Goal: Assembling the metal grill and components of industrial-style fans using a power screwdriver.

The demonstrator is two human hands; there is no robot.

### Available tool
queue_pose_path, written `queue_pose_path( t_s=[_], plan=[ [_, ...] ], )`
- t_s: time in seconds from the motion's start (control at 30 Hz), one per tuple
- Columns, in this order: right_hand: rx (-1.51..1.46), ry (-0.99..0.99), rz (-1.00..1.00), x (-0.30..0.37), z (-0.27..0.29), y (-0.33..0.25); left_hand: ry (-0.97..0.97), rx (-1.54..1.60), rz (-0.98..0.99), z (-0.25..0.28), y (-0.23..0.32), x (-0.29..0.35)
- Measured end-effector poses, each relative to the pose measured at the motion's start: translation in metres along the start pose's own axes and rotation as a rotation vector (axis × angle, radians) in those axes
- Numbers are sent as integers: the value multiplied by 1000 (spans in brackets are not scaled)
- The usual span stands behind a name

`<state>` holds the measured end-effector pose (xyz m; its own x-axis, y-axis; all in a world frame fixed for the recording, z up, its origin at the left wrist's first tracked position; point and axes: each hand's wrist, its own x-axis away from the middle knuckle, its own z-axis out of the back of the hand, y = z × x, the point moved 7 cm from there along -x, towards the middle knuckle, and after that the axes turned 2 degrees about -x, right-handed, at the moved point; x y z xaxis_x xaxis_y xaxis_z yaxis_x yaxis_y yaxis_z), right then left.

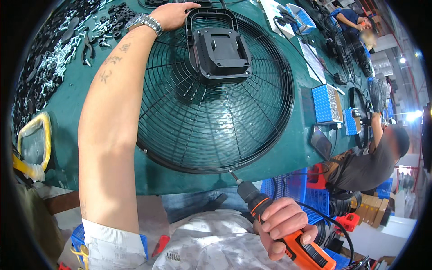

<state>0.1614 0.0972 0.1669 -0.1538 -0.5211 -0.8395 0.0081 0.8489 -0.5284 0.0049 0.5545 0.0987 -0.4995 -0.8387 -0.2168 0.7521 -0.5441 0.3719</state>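
Note:
A round black wire-grille fan [216, 130] lies on the green work table, with a square black housing [223, 51] on its hub and a black bracket handle [211, 13] at its far side. My left hand [173, 16] reaches across to the far side and holds the fan beside that handle; some of its fingers are hidden. In my right hand [284, 223], closed round the body, is an orange and black electric screwdriver [256, 200]. Its bit points at a small screw [231, 171] on the near rim of the fan, touching or almost touching it.
Black parts and silver screws [65, 58] lie heaped at the left, near pliers [88, 50] and a yellow-edged frame [45, 130]. Blue boxes [325, 105] and a dark tablet-like device [320, 143] stand at the right. A co-worker [373, 166] works beyond; a cable trails from the screwdriver.

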Motion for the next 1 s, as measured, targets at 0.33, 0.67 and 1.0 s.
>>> queue_pose_path(
  t_s=[0.33,0.67,1.0],
  plan=[
    [-37,56,21,11,14,22,30,-42,-45,-5,-2,-2],
    [-68,10,172,10,11,-45,65,-110,-109,-21,-11,-7],
    [17,233,234,19,64,-48,6,-271,-40,54,57,65]
  ],
)
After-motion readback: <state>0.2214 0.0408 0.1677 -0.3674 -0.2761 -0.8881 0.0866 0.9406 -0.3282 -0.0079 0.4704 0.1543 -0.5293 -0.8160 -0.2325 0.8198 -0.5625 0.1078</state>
